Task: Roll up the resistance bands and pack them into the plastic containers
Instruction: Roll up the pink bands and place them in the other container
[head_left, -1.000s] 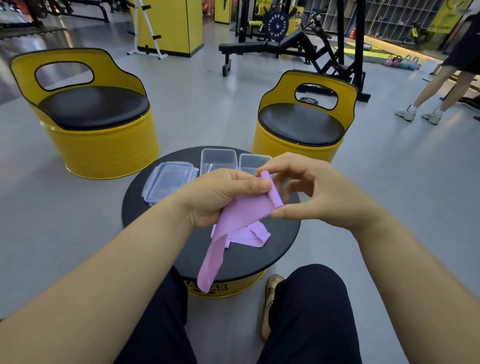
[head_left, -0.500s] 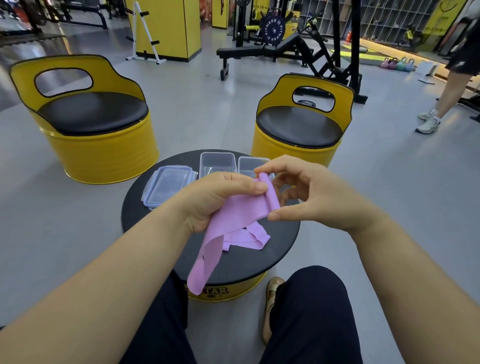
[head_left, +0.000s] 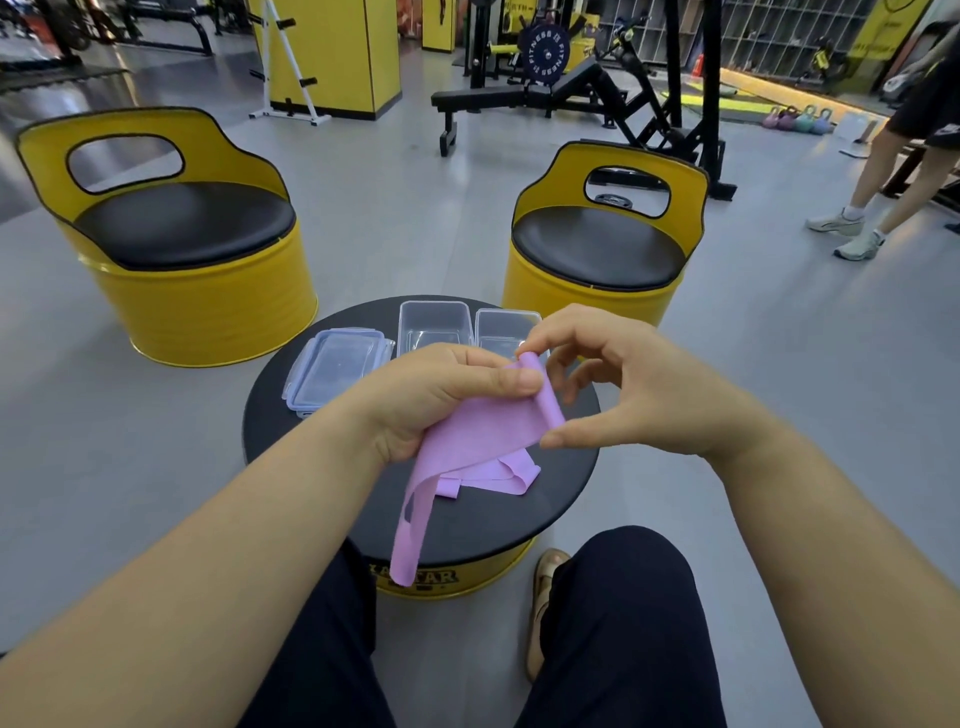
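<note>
Yellow left drum chair (head_left: 176, 244) and right drum chair (head_left: 597, 249), black seats, stand beyond the round black-topped bench (head_left: 519, 519). Kettlebells (head_left: 795, 120) sit far right, near a person's legs (head_left: 883, 176).

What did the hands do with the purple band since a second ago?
Almost nothing. The right hand shifted its fingers slightly on the rolled end of the purple resistance band, and its hanging tail swung a little. The left hand kept its pinch; the second band, containers and lids stayed on the table.
</note>
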